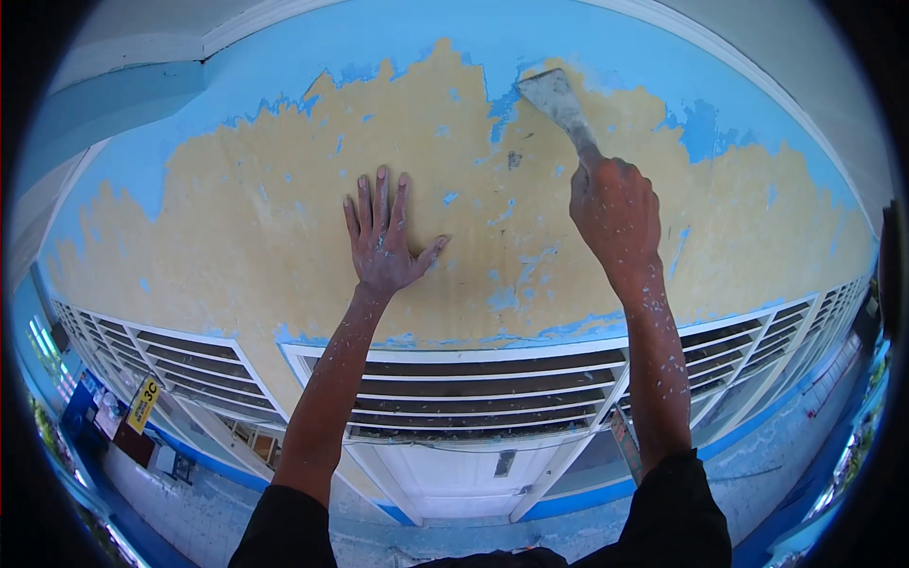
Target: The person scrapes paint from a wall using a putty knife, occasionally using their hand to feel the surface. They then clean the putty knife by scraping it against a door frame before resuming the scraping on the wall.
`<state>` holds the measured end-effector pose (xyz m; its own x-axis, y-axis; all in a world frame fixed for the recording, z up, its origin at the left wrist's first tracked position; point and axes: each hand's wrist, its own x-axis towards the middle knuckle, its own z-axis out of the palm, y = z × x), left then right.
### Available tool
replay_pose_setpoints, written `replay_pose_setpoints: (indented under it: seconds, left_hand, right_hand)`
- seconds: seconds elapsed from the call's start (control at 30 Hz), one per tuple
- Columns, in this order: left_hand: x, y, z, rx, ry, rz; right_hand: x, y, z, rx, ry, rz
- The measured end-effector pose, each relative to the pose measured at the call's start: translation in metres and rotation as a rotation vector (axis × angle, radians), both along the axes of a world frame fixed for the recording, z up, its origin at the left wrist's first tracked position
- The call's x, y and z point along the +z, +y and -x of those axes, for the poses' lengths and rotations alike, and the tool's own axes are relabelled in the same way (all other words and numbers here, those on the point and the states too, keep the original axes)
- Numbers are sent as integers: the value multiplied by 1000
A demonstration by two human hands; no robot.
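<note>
High on the right, my right hand (615,213) is wrapped round the handle of a scraper (559,102), whose wide blade lies at the ragged edge of the blue paint (398,28). Below that edge the wall (275,227) shows bare tan plaster with small blue patches left on it. My left hand (383,241) rests flat on this tan part, left of centre, fingers spread and pointing up, with nothing in it. Paint flecks cover both hands and forearms.
Louvred windows (483,388) with white frames run below the wall, above a white door (464,478). A yellow sign reading 3C (143,404) stands out at the lower left. The floor (189,511) is far below, and a white cornice (701,33) borders the top.
</note>
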<state>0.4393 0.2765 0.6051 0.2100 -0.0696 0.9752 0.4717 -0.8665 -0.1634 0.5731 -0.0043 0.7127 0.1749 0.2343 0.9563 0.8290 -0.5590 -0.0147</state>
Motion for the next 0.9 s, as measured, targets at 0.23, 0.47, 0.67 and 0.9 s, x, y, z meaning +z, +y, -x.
replay_pose_setpoints:
  seconds: [0.23, 0.47, 0.67, 0.9]
  left_hand:
    - [-2, 2, -1, 4, 12, -2]
    - [0, 2, -1, -6, 7, -8]
    - [-1, 3, -2, -2, -3, -24]
    - [-2, 1, -2, 11, 6, -2]
  right_hand:
    - [8, -1, 0, 41, 13, 2]
    - [18, -1, 2, 34, 20, 28]
    - [11, -1, -1, 31, 1, 37]
    - [-13, -5, 5, -33, -26, 59]
